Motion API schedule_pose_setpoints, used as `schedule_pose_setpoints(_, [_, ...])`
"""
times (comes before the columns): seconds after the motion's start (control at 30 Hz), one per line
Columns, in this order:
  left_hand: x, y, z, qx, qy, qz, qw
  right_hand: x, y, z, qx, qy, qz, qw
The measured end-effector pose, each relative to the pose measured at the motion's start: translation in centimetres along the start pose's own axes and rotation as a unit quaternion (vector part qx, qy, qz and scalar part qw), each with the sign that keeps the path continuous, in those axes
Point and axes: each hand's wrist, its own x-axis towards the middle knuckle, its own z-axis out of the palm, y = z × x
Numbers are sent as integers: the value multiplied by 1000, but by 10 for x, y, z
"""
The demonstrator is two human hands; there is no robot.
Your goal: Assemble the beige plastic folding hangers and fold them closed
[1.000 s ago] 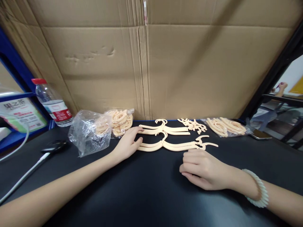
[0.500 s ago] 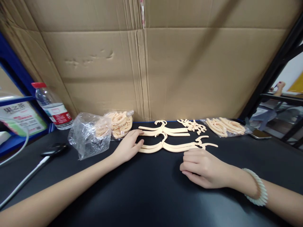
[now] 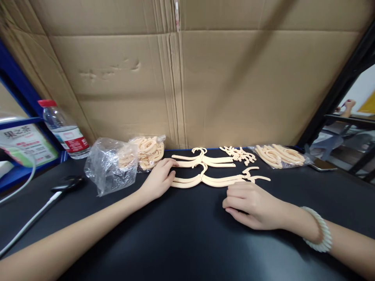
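Two cream clothes hangers lie flat on the black table, one behind the other. The front hanger [image 3: 218, 182] has small curved pieces [image 3: 252, 175] at its right end. The rear hanger [image 3: 215, 161] has its hook pointing toward the cardboard. Over the left ends of both hangers rests my left hand [image 3: 158, 178], fingers stretched out and apart, hiding those ends. My right hand [image 3: 250, 205] lies on the table just below the front hanger's right end. Its fingers are loosely curled in, with nothing showing in them.
Clear plastic bags of cream parts lie at the left [image 3: 148, 150] and right [image 3: 279, 156]. Loose small curved parts [image 3: 238, 154] sit between. A water bottle [image 3: 68, 136], black cabled device [image 3: 67, 184] and phone [image 3: 322, 166] are around. Cardboard [image 3: 234, 78] stands behind.
The view has tilted very slightly. Neither hand nor the hangers have visibly moved on the table.
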Motion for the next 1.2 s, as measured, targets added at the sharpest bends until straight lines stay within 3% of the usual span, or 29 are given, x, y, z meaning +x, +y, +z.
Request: schedule_pose_setpoints(1.2, [-3, 14, -4, 52, -21, 61, 997, 0, 2, -1, 3, -4, 11, 1000])
